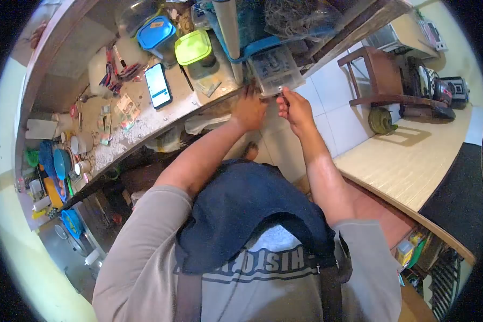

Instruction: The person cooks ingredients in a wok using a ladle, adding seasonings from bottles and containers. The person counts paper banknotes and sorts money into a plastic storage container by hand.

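Observation:
A clear plastic box with small dark items inside sticks out at the bench's right end. My right hand is at its near edge, thumb and fingers pinched together; what lies between the fingertips is too small to name. Just left of the box, my left hand rests by the bench edge, its fingers reaching forward and partly in shadow. Whether that hand grips anything is hidden. Nearby on the bench stand a container with a lime-green lid and one with a blue lid.
A phone with a lit screen and some banknotes lie on the worn bench. Cups and bowls crowd its left end. To the right are a wooden table, a brown chair-like frame and a green glass bottle.

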Demonstrator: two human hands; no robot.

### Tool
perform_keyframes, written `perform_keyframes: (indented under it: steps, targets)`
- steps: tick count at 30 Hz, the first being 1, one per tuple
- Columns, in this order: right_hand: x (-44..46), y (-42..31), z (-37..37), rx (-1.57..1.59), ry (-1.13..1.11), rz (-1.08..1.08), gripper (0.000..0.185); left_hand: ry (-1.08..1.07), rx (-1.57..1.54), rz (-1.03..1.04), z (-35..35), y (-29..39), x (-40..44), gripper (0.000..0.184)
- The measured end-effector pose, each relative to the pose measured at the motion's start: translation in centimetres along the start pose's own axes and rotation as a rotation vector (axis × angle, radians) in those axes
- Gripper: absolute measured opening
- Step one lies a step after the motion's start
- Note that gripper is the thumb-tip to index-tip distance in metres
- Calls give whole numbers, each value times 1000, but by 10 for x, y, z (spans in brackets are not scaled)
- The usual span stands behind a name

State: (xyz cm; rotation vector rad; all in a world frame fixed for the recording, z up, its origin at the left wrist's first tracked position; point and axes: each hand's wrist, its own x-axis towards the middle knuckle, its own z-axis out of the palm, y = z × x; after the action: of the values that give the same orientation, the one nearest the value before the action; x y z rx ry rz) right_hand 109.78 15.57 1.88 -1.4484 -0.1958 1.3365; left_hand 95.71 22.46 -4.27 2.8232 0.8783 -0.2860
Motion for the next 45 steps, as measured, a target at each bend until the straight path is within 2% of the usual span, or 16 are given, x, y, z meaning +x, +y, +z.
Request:
perform_keyframes:
  steps: [2,4,8,10,11,13,16,19,25,29,31,33,38,42,43,45]
  targets:
    - [-4,-9,-9,-117,35,12,25,154,45,75,-7,-5,-3,46]
    - [-9,-24,-18,-715,174,-521,25,211,-6,78,-8,-8,-9,49]
    - [11,-68,2,-916,176,-831,22,119,-332,-13,-25,-3,-26,55]
    - [47,-72,13,-1619,36,-861,29,144,-535,-9,-11,-5,-24,57]
    - [70,-64,15,-1621,31,-867,29,163,-740,-2,-6,-5,-24,59]
    - [102,-48,22,-1519,132,-1413,29,191,-762,16,-9,-3,-21,61]
    - [101,-49,23,-1520,-97,-1478,31,168,-938,-7,-12,-2,-18,64]
    - [93,-50,22,-1758,-151,-1297,26,77,-1080,-90,-27,-5,-22,62]
    - [113,-55,20,-1560,-63,-1418,18,73,-1223,-137,-2,-10,-3,60]
    - [105,-79,8,-1681,22,-1298,22,166,-1368,-187,-16,0,-6,54]
    - [55,-96,-9,-1132,242,-947,25,186,-1362,-227,-49,2,-14,54]
    - [59,-65,-49,-909,459,-710,26,212,-1357,-278,-57,2,-14,53]
    - [77,16,-49,-654,177,-697,28,323,-1242,-356,-46,-12,24,40]
    - [135,23,-17,-412,154,-326,28,335,-1185,-339,-71,-15,47,25]
    - [139,22,-9,-292,133,-172,28,326,-1178,-337,-81,-12,47,25]
    - [122,9,19,-175,166,-183,26,504,-1317,-356,-95,-8,48,41]
